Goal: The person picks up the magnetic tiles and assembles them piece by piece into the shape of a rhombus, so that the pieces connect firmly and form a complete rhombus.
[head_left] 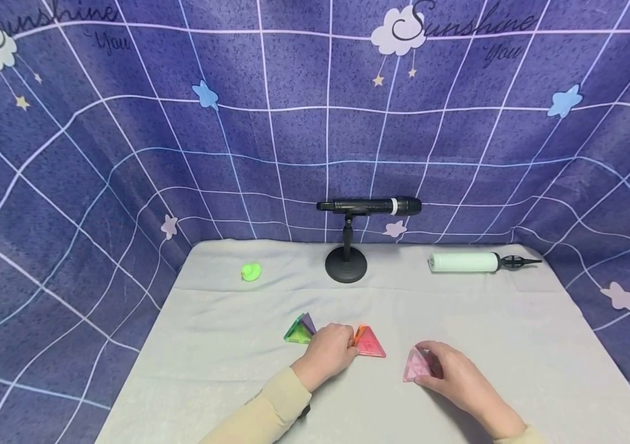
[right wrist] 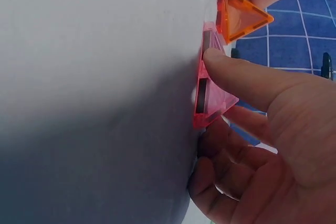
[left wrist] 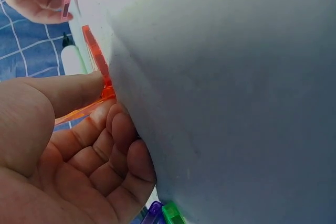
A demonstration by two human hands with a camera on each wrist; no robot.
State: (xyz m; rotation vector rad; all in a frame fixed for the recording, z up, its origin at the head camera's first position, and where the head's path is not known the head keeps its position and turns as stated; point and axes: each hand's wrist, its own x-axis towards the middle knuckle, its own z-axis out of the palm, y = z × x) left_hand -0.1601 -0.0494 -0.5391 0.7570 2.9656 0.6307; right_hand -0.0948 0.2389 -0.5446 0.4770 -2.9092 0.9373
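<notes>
My left hand [head_left: 330,348] pinches an orange triangular magnetic tile [right wrist: 247,17] between thumb and fingers. A red triangular tile [head_left: 370,343] meets the orange one along an edge and slants over the white cloth. To the right, my right hand [head_left: 453,373] grips a pink triangular magnetic tile [head_left: 417,365], thumb on its near edge and fingers behind. Dark magnet strips show along the pink tile's edge in the right wrist view. Left of my left hand, a green tile [head_left: 298,333] and a purple tile [head_left: 309,322] lean together, partly hidden by the hand.
At the back of the cloth-covered table [head_left: 226,314] a black microphone [head_left: 370,206] rests on a round-based stand [head_left: 346,265]. A small green rubber duck [head_left: 250,272] sits back left. A pale green hand pump [head_left: 463,262] lies back right, before a purple grid curtain [head_left: 303,135].
</notes>
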